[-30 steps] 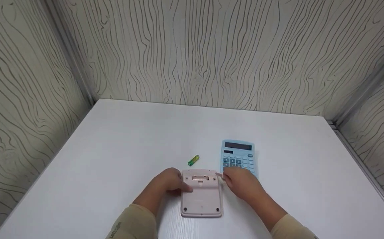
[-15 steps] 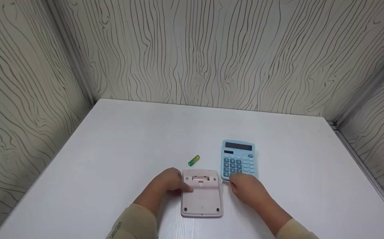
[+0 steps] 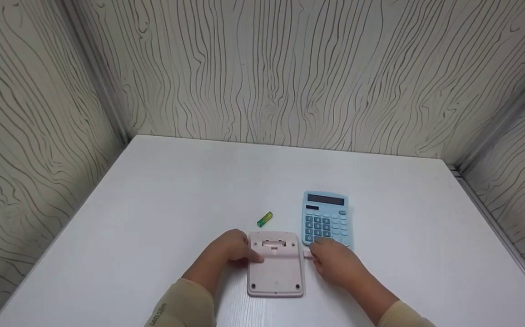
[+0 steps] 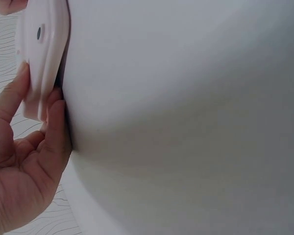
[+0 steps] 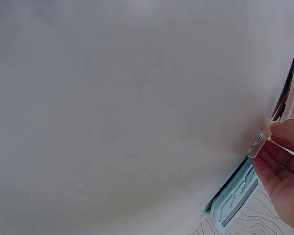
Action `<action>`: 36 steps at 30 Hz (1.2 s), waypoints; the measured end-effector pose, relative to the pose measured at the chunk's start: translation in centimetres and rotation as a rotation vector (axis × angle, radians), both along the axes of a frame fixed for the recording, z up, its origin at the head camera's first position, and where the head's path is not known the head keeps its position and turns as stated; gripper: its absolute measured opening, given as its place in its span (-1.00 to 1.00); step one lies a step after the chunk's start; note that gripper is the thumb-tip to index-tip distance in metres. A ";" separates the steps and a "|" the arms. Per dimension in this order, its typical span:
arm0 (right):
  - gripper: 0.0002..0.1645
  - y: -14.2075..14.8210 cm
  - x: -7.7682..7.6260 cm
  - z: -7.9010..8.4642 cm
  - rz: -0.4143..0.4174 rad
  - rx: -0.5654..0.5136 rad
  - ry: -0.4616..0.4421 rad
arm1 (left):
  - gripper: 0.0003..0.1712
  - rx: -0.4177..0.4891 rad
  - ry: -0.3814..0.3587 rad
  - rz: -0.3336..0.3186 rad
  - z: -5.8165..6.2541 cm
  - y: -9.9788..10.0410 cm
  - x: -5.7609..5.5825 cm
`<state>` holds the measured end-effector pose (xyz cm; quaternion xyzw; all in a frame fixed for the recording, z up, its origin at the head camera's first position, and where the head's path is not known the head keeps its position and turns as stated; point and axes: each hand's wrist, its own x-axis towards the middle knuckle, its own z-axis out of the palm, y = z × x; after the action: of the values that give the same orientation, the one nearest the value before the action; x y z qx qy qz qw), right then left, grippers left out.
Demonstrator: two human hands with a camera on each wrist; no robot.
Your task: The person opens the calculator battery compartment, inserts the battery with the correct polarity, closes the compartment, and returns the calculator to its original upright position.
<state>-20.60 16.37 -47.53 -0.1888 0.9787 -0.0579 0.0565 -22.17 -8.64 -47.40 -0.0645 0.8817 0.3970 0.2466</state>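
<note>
Gripping the left edge of the pink calculator (image 3: pixel 275 274), the left hand (image 3: pixel 231 245) lays its thumb on the back while its fingers tuck in at the side and under the edge. Past that hand, beyond the calculator's far edge and apart from it, the battery (image 3: pixel 265 219) lies on the table (image 3: pixel 190 190), slanting from near left to far right; the left hand is the nearer to it. The calculator lies back up, long axis running away from the person, with its slot (image 3: pixel 274 244) uncovered and stretched side to side near the far end, close to the left thumb. Just beside the right edge, what looks like a cover (image 3: pixel 308 255) is pinched between thumb and fingers of the right hand (image 3: pixel 337 263), pointing leftward. From those fingertips the slot lies left and slightly farther off, which seems the relation that counts most. Whether the cover touches the calculator cannot be told. Farthest right, the blue calculator (image 3: pixel 326 215) lies keys up, its near edge partly hidden by the right hand.
</note>
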 end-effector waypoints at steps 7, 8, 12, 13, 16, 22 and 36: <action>-0.91 0.1 -0.1 0.0 0.026 0.022 0.006 | -0.63 0.018 0.006 -0.008 0.0 0.0 0.0; -0.90 0.1 -0.1 0.0 0.030 0.025 0.000 | -0.63 0.023 0.004 -0.006 0.0 0.0 0.0; -0.84 0.0 -0.4 0.3 0.038 0.036 -0.018 | -0.61 0.032 -0.007 0.009 0.1 0.1 0.1; -0.82 0.0 -0.5 0.4 0.037 0.036 -0.018 | -0.60 0.032 -0.009 0.012 0.1 0.1 0.1; -0.76 -0.2 -0.8 0.9 0.032 0.027 -0.010 | -0.58 0.032 -0.012 0.017 0.2 0.1 0.1; -0.74 -1.1 -1.6 2.1 0.013 -0.023 0.035 | -0.58 0.024 -0.012 0.019 0.2 0.1 0.1; -0.72 -5.2 -3.2 3.5 -0.079 -0.164 -0.017 | -0.49 -0.007 -0.024 0.016 0.0 0.1 -0.3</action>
<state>-23.83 11.17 -44.08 -0.1534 0.9768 -0.1419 0.0467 -22.49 -8.55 -47.40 -0.0770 0.8797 0.3949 0.2537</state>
